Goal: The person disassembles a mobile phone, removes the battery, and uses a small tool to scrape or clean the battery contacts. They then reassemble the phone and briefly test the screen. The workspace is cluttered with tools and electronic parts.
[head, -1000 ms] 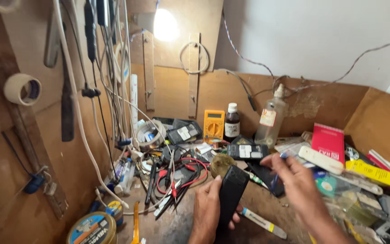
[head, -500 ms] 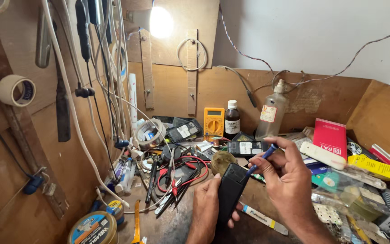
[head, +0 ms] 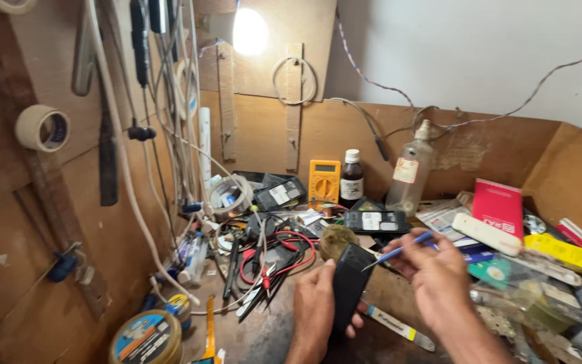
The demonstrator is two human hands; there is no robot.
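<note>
My left hand holds a black phone upright over the cluttered workbench, gripping its lower edge. My right hand grips blue-handled tweezers, whose tip points left and sits near the phone's upper right edge. Whether the tip touches the phone I cannot tell. A round mossy-brown pad lies just behind the phone.
Red and black probe leads tangle at the left of the phone. Behind stand a yellow multimeter, a dark brown bottle and a clear bottle. A red box, yellow packet and round tins crowd the sides.
My right hand has come in from the pile at the right with the blue tweezers and brought their tip to the phone. The left hand has kept the phone still.
</note>
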